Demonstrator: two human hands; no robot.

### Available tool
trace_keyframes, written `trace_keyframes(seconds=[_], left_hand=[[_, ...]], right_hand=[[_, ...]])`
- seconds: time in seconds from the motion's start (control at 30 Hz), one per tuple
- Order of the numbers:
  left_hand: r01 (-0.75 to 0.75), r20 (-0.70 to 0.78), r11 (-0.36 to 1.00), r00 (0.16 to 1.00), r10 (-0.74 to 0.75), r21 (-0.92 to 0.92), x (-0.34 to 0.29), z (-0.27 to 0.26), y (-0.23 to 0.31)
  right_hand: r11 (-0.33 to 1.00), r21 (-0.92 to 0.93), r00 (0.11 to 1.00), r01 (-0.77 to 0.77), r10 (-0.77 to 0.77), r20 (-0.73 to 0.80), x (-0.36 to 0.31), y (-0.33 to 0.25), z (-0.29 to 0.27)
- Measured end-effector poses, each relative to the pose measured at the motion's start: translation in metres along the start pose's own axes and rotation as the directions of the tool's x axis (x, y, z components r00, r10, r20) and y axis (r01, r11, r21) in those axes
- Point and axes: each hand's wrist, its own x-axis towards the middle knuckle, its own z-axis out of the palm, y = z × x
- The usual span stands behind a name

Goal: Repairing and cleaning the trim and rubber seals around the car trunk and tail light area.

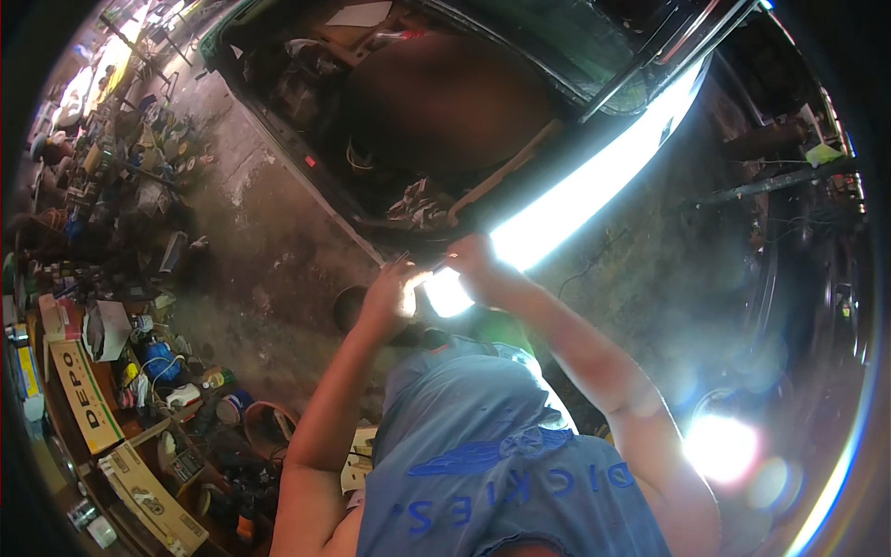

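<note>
A person in a blue shirt (520, 501) leans over the near corner of a car (306, 176), which lies at 12 o'clock from the hands with its dark compartment open. The left hand (394, 286) is at that corner, fingers bent, its inner side brightly lit. The right hand (473, 265) is just beside it toward 2 o'clock, fingers curled by the end of a glaring white panel (594, 190) that stretches away toward 1 o'clock. Whether either hand grips the edge or pinches something small cannot be told, as the fingertips are hidden or blurred.

Inside the compartment, crumpled material (422, 204) lies near the corner, and a pale sheet (360, 14) lies at the far end, toward 11 o'clock.

Toward 8 o'clock, well apart from the hands, are a yellow box (83, 381), a brown carton (153, 501) and a blue bag (161, 360). Mixed clutter (139, 158) spreads over the floor at 10 o'clock. A strong light (721, 447) shines at 4 o'clock, beyond the right arm.
</note>
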Motion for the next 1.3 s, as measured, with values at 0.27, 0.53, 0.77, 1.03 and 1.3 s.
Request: trace_keyframes(seconds=[0.27, 0.53, 0.77, 1.03, 1.3], left_hand=[[0.021, 0.057, 0.999, 0.998, -0.019, -0.039, -0.018, -0.004, -0.017], [0.004, -0.079, 1.0, 0.997, -0.002, 0.02, -0.02, 0.009, -0.02], [0.095, 0.015, 0.985, 0.995, -0.094, -0.145, -0.013, 0.011, -0.012], [-0.063, -0.077, 0.997, 0.995, 0.059, -0.054, 0.001, 0.009, -0.025], [-0.031, -0.328, 0.993, 0.945, -0.009, -0.118, 0.014, 0.04, -0.003]], right_hand=[[0.991, -0.02, 0.988, 0.131, -0.132, -0.085, 0.006, -0.013, 0.005], [0.968, -0.236, 0.996, 0.088, -0.087, 0.015, 0.006, 0.0, 0.002], [0.992, -0.044, 0.992, 0.121, -0.121, 0.022, 0.011, -0.023, 0.006], [0.998, 0.056, 0.987, 0.03, -0.038, 0.158, -0.001, 0.04, -0.033], [0.905, 0.357, 0.945, -0.23, 0.295, -0.14, 0.012, 0.06, -0.02]])
